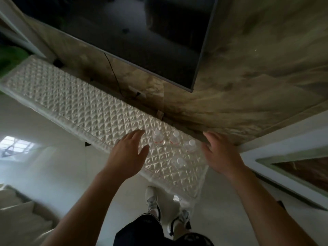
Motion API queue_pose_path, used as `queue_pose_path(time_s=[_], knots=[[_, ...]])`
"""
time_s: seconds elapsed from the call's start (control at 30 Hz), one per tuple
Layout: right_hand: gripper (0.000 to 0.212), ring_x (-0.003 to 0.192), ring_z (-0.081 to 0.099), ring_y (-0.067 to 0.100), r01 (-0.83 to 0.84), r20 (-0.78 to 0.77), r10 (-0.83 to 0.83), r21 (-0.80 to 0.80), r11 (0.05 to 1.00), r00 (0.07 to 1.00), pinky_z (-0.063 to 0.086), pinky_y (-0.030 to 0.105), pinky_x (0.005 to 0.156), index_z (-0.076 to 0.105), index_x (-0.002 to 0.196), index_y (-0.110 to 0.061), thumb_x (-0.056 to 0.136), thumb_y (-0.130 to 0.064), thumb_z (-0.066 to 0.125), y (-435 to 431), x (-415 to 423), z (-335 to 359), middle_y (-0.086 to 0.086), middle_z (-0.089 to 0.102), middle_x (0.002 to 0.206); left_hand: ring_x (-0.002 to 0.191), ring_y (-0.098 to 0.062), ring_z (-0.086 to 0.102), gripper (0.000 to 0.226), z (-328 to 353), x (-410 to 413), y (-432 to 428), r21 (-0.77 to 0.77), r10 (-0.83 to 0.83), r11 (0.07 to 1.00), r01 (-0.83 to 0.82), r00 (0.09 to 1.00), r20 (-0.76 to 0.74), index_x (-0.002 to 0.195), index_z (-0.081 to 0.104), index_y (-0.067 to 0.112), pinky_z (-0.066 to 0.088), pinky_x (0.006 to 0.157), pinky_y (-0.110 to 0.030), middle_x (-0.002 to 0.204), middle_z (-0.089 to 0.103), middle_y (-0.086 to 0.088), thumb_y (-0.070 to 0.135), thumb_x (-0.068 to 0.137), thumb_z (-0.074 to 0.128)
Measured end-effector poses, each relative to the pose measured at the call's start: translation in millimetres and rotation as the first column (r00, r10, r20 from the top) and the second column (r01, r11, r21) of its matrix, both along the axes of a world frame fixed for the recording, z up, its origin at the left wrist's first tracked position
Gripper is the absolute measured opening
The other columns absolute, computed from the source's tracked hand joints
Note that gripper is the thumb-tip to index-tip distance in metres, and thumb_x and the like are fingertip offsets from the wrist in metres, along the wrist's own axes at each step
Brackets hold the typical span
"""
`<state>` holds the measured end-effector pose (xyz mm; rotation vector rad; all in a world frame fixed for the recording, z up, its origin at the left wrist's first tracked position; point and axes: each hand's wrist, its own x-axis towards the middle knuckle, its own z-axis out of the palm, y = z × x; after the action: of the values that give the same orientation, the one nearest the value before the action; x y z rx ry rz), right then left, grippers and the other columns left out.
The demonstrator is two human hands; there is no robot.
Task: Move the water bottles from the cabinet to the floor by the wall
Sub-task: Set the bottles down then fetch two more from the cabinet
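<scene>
Four water bottles [174, 147] stand upright near the cabinet [74, 96] top's right end. Both the left hand [130, 153] and right hand [219, 153] hover open, holding nothing. Grasp low on the bodies; the clear plastic probably flexes.

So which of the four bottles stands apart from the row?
The bottle nearest the person, alone toward the cabinet top's front edge; the other three line up farther back, between the open hands.

Your forearms are bare, with no sleeves in view; you wear dark black shorts [142, 231] and white lace-up sneakers with black trim [151, 197].
</scene>
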<state>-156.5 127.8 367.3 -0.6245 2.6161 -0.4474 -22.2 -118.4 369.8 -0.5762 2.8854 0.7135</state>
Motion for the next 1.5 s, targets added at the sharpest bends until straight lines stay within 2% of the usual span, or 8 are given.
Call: queue_pose_path(time_s=[0.3,0.53,0.77,0.87,0.97,1.1,1.3,1.5], knots=[[0.06,0.134,0.042,0.023,0.059,0.082,-0.056,-0.033,0.998,0.995,0.036,0.036,0.106,0.038,0.146,-0.016,0.093,-0.037,0.056,5,-31,-85,0.005,0.045,0.147,0.137,-0.016,0.042,0.071,-83,-22,21,0.131,-0.031,0.991,0.019,0.995,0.091,0.151,0.03,0.026,0.042,0.106,-0.035,0.155,0.037,0.005,0.05,0.091,0.059],[0.068,0.137,0.038,0.017,0.082,0.165,-0.068,-0.078,0.994,0.984,0.028,0.023,0.099,0.033,0.148,-0.021,0.089,-0.037,0.063,13,-49,-184,0.001,0.039,0.151,0.138,-0.012,0.038,0.088,-172,-33,45,0.241,-0.045,0.97,-0.001,0.981,0.187,0.153,0.021,0.033,0.036,0.106,-0.03,0.157,0.03,0.011,0.056,0.082,0.067],[0.08,0.135,0.041,0.016,0.123,0.207,-0.098,-0.11,0.986,0.973,0.034,0.026,0.099,0.03,0.147,-0.022,0.082,-0.044,0.07,13,-63,-279,0.0,0.041,0.148,0.138,-0.009,0.036,0.099,-252,-38,68,0.344,0.015,0.935,-0.083,0.981,0.195,0.151,0.018,0.038,0.035,0.107,-0.029,0.158,0.027,0.015,0.054,0.073,0.077],[0.084,0.133,0.042,0.015,0.175,0.22,-0.136,-0.169,0.97,0.966,0.039,0.031,0.102,0.032,0.145,-0.023,0.077,-0.048,0.073,9,-62,-307,-0.002,0.043,0.146,0.135,-0.001,0.032,0.102,-279,-38,78,0.374,0.036,0.923,-0.095,0.987,0.16,0.151,0.018,0.039,0.033,0.107,-0.026,0.156,0.027,0.017,0.053,0.07,0.08],[0.085,0.13,0.046,0.014,0.21,0.197,-0.166,-0.227,0.951,0.966,0.045,0.04,0.103,0.035,0.142,-0.023,0.073,-0.051,0.075,3,-58,-331,-0.002,0.047,0.141,0.128,0.007,0.026,0.102,-304,-34,92,0.38,0.054,0.92,-0.101,0.99,0.133,0.151,0.019,0.038,0.031,0.106,-0.022,0.154,0.029,0.019,0.05,0.07,0.081],[0.087,0.126,0.049,0.016,0.245,0.108,-0.223,-0.276,0.929,0.969,0.046,0.034,0.099,0.036,0.142,-0.02,0.072,-0.052,0.076,-6,-51,-352,0.002,0.049,0.138,0.132,0.002,0.034,0.1,-332,-29,109,0.419,0.116,0.895,-0.151,0.987,0.109,0.149,0.021,0.037,0.034,0.106,-0.022,0.151,0.032,0.018,0.049,0.07,0.081],[0.078,0.113,0.056,0.017,0.294,0.038,-0.299,-0.33,0.897,0.954,0.052,0.041,0.091,0.045,0.133,-0.016,0.072,-0.056,0.073,-13,-48,-371,0.002,0.056,0.125,0.133,-0.006,0.041,0.093,-361,-33,125,0.418,0.217,0.88,-0.227,0.974,0.071,0.145,0.026,0.036,0.041,0.108,-0.032,0.148,0.04,0.014,0.042,0.071,0.083],[0.069,0.107,0.059,0.016,0.313,0.014,-0.335,-0.392,0.865,0.942,0.052,0.04,0.089,0.051,0.125,-0.013,0.072,-0.052,0.072,-14,-49,-380,0.002,0.059,0.117,0.123,-0.008,0.051,0.08,-376,-37,124,0.421,0.322,0.856,-0.3,0.946,0.02,0.137,0.041,0.034,0.049,0.1,-0.037,0.136,0.053,0.013,0.036,0.07,0.085]])
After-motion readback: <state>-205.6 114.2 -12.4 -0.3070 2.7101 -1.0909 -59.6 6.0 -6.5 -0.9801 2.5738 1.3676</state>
